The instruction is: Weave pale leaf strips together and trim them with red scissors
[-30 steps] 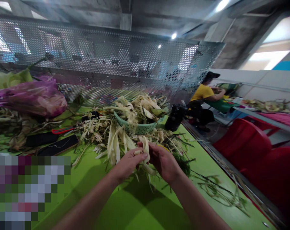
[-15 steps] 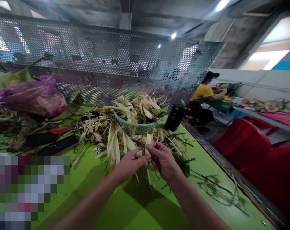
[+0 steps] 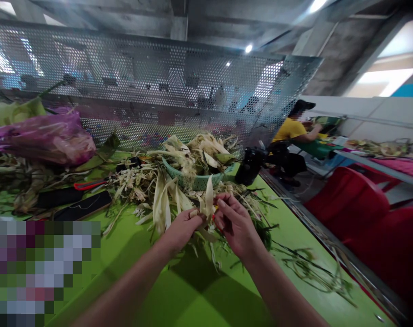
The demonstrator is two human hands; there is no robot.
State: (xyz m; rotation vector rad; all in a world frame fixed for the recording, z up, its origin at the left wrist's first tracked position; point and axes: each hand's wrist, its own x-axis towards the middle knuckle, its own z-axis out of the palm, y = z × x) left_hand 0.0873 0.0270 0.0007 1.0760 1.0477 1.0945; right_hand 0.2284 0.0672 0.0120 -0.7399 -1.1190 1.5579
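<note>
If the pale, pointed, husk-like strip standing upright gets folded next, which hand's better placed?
Right, probably. The right hand sits close beside the husk-like strip, seemingly not gripping it; the left hand appears occupied, pinching the strip's base.

The flat, glossy green surface (image 3: pixel 199 299) lies open on the near side of the bare hands (image 3: pixel 236 225). Beyond them, a round, pale green plastic basket (image 3: pixel 200 183) blocks passage — a bulky black object (image 3: pixel 249 168) just right of it — and a perforated grey metal panel (image 3: pixel 141 77) walls off the far side. A crumpled purple plastic bag (image 3: pixel 49 141) obstructs the far left.
</note>
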